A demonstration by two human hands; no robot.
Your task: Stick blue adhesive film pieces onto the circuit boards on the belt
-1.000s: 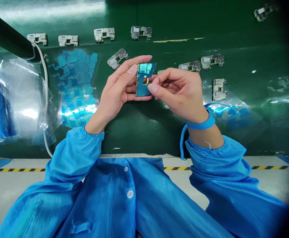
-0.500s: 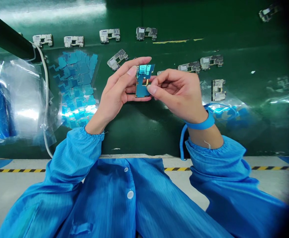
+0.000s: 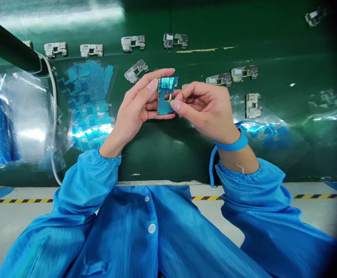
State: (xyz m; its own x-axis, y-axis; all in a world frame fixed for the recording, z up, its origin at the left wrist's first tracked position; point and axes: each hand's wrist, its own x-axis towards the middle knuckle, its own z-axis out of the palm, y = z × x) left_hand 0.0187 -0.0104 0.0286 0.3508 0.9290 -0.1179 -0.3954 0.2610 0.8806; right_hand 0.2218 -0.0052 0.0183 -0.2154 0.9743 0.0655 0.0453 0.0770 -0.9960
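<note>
A dark green anti-static bench mat [image 3: 162,154] fills most of the head view, with a black rail [image 3: 6,48] across its upper left corner and a pale grey strip marked with black-and-yellow hazard tape [image 3: 24,201] along its near edge. Small silver metal-shielded circuit boards [image 3: 132,43] lie spaced across the far part of the mat. Left of centre, a clear plastic bag of blue film squares [image 3: 89,104] lies beside a white cable [image 3: 53,116]. Above the middle of the mat, the person's left hand [image 3: 135,100] and right hand [image 3: 206,112] come together, both reaching from blue anti-static sleeves [image 3: 81,185]. Between them is a narrow blue-and-gold circuit board [image 3: 165,108], its long axis running almost straight away from the person. The left hand grips it from the left, thumb along the upper edge and fingers curled behind. The right thumb and forefinger are pinched closed at the notch in its right edge, though any separate small piece there is too small to tell. The left hand covers more of the board's length, while a blue wrist strap [image 3: 231,143] circles the right wrist
</note>
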